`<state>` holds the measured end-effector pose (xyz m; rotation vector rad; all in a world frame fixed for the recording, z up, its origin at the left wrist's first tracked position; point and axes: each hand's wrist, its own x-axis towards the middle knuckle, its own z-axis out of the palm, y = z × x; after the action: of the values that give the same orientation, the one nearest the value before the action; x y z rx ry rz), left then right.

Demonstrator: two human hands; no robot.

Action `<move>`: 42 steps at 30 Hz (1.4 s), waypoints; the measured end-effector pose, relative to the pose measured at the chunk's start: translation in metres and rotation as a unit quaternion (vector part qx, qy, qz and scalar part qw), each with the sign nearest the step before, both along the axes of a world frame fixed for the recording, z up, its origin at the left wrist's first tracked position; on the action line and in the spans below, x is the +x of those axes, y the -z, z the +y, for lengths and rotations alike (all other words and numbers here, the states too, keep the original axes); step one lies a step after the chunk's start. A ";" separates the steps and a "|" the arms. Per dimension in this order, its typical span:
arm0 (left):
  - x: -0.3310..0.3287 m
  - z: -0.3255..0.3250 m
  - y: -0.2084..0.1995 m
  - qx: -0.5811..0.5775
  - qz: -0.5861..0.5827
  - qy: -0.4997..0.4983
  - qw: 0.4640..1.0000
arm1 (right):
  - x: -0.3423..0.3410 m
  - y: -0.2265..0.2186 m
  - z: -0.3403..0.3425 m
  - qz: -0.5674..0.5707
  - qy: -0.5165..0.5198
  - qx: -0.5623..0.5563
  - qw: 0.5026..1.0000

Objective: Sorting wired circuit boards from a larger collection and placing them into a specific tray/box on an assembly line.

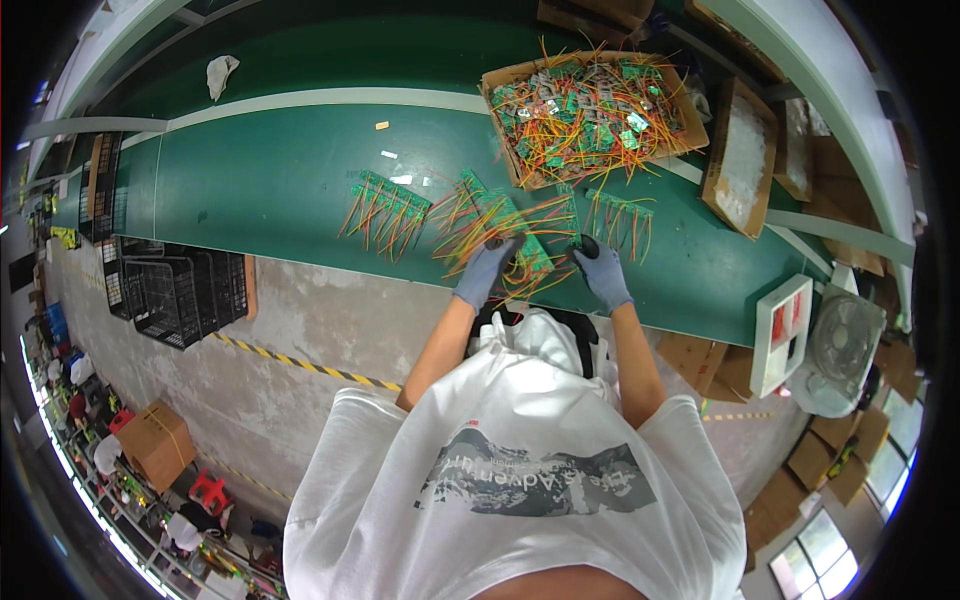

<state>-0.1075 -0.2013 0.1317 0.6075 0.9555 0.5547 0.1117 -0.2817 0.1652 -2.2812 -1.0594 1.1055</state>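
Both my hands wear grey gloves with dark fingertips. My left hand [486, 270] is closed on the bundle of orange and yellow wires [500, 240] that fans over the middle boards. The fingers of my right hand [602, 274] pinch the near end of a narrow green circuit board strip [570, 214], standing lengthwise away from me. Under the wires lies a longer green circuit board panel [535, 252], partly covered. One wired board strip [394, 194] rests to the left, and another wired strip [622, 206] lies just right of my right hand.
A cardboard box [496, 142] heaped with wired boards stands at the back of the green bench [250, 190]. Right of it is an open carton [738, 160]. A white-framed device [782, 335] and a fan [840, 340] stand at the right. Black crates [180, 295] sit at the left.
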 end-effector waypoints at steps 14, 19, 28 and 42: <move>-0.070 0.029 -0.074 0.211 0.307 0.197 0.907 | -0.018 -0.062 -0.002 -0.090 0.000 -0.038 0.995; -0.040 0.014 -0.129 0.131 -0.036 0.032 0.990 | -0.069 -0.125 0.021 0.257 -0.061 0.173 0.949; -0.042 -0.028 -0.104 0.179 0.095 0.087 0.975 | -0.089 -0.088 -0.012 0.061 -0.085 0.156 0.982; -0.033 -0.053 -0.077 0.266 0.148 -0.020 0.952 | -0.100 -0.080 -0.027 0.149 0.016 0.144 0.978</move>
<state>-0.1405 -0.2546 0.2083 1.1828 1.1056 0.7821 0.0114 -0.3088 0.2447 -1.8347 -0.9859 1.1529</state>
